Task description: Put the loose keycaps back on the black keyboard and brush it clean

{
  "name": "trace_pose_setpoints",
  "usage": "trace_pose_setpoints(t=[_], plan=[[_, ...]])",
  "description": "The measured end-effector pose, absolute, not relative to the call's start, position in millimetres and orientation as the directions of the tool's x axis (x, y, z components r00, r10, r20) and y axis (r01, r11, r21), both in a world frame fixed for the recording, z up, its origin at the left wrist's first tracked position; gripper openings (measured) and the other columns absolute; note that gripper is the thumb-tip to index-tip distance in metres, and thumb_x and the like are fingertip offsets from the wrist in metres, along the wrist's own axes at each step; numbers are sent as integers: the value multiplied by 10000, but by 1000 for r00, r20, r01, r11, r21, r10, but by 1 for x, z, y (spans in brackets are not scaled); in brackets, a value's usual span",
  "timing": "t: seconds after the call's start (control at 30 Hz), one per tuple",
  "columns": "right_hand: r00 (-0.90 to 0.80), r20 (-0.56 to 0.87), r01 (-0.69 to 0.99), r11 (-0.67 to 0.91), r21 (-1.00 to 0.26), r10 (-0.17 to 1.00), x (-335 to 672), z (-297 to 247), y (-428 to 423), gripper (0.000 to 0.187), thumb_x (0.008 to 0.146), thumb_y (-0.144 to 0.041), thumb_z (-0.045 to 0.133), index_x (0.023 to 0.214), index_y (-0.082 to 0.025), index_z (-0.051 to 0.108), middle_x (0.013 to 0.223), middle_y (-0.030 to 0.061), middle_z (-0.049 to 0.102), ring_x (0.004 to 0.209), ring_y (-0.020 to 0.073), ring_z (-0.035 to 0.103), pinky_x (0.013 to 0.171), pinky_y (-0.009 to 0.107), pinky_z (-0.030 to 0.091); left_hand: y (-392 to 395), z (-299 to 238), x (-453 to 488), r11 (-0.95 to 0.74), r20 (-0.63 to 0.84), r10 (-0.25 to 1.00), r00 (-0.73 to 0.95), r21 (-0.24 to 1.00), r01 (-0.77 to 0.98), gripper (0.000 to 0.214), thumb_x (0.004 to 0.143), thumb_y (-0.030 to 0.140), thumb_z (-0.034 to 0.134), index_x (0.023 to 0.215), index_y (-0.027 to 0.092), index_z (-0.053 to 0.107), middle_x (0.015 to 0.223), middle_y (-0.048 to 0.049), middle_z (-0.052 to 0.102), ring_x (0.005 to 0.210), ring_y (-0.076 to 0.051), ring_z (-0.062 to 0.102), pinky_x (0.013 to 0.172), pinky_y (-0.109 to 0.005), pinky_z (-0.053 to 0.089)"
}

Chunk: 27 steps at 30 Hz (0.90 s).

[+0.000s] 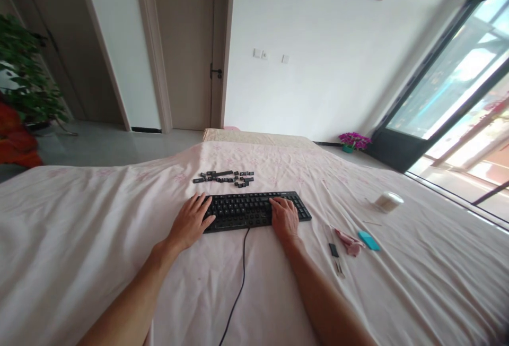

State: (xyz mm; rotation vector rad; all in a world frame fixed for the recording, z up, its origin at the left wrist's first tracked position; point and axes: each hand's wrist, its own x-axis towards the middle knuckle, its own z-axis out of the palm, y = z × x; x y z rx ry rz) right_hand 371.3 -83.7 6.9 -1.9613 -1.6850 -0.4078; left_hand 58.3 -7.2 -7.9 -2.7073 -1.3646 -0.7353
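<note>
A black keyboard (238, 206) lies on the pink bedsheet, and its lower rows show bare places without keycaps. My left hand (190, 221) rests at the keyboard's left end, fingers spread flat and thumb at the near corner. Over the right part of the keyboard is my right hand (285, 219). Its index finger reaches left onto the keys and its other fingers are bent. Whatever lies under those fingertips is hidden. Beyond the keyboard, several loose black keycaps (225, 174) are laid out on the sheet. A black cable (243, 264) runs from the keyboard's near edge toward me.
To the right lie a black-handled tool with metal prongs (334, 253), a pink cloth item (350, 242), a turquoise flat piece (369, 240) and a white cylindrical container (388, 202). The wrinkled bedsheet (433, 277) spreads around them. A door (183, 43) and wall stand behind.
</note>
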Motion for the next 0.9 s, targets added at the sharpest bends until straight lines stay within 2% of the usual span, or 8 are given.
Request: trace_pose_setpoints(t=[0.17, 0.33, 0.5, 0.7, 0.9], plan=[[173, 515, 979, -92, -180, 840, 371, 8, -84, 324, 912, -194, 430, 1159, -243, 633, 1120, 58, 609, 1026, 196, 465, 874, 311, 340, -9, -13, 62, -609, 381, 764, 521, 155, 778, 601, 888, 477, 381, 1388, 144, 395, 1483, -137, 320, 1392, -283, 202, 1117, -458, 197], [174, 518, 978, -88, -187, 838, 372, 7, -83, 329, 895, -181, 443, 1151, -242, 640, 1126, 58, 607, 1015, 201, 482, 881, 322, 351, -11, -7, 64, -575, 319, 800, 509, 162, 802, 592, 884, 477, 387, 1393, 172, 389, 1495, -118, 300, 1396, -277, 196, 1116, -465, 183], [156, 545, 975, -42, -216, 824, 375, 6, -81, 331, 884, -178, 443, 1130, -247, 653, 1106, 61, 615, 1018, 210, 490, 883, 337, 361, -14, 1, 81, -535, 313, 828, 465, 195, 822, 647, 877, 548, 355, 1374, 138, 414, 1474, -149, 333, 1383, -292, 230, 1122, -475, 145], [163, 530, 972, -43, -232, 832, 378, 4, -81, 344, 882, -176, 432, 1135, -250, 652, 1133, 55, 610, 1039, 213, 487, 901, 346, 368, -14, 1, 88, -615, 315, 772, 552, 147, 775, 656, 867, 554, 379, 1439, 243, 301, 1522, -82, 245, 1402, -311, 154, 1109, -507, 157], [148, 515, 973, -32, -227, 845, 383, 3, -78, 346, 876, -190, 434, 1137, -257, 652, 1141, 56, 610, 1024, 220, 506, 893, 356, 390, -14, 5, 69, -681, 321, 716, 620, 126, 721, 602, 892, 530, 350, 1442, 299, 278, 1520, -50, 257, 1388, -271, 219, 1118, -487, 177]])
